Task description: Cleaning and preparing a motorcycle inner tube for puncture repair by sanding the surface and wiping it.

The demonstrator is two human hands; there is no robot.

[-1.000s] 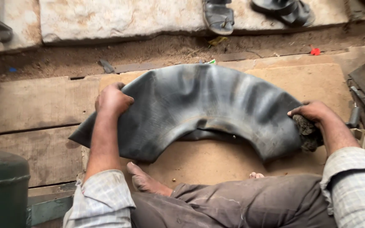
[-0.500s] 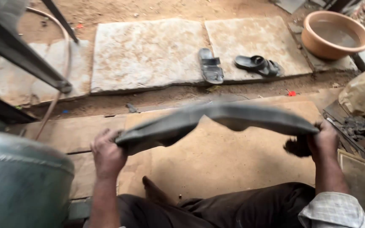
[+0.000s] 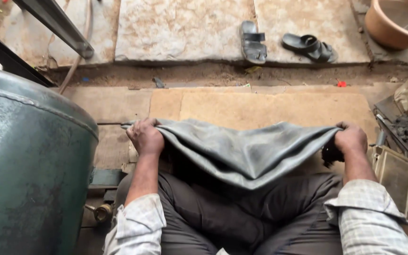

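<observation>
Both hands (image 3: 145,137) (image 3: 350,138) grip the sagging rubber tube (image 3: 246,153) ends.

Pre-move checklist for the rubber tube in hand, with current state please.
1. Left hand grips the tube at its left end: ok.
2. Right hand grips the right end: ok.
3. Tube off the board, sagging over the lap: ok.
4. Dark lump under the right hand, what it is: cannot tell.
5. Green tank close beside the left arm, little room on that side: not ok.
6. Sandals well away on the stone slab: ok.
</observation>
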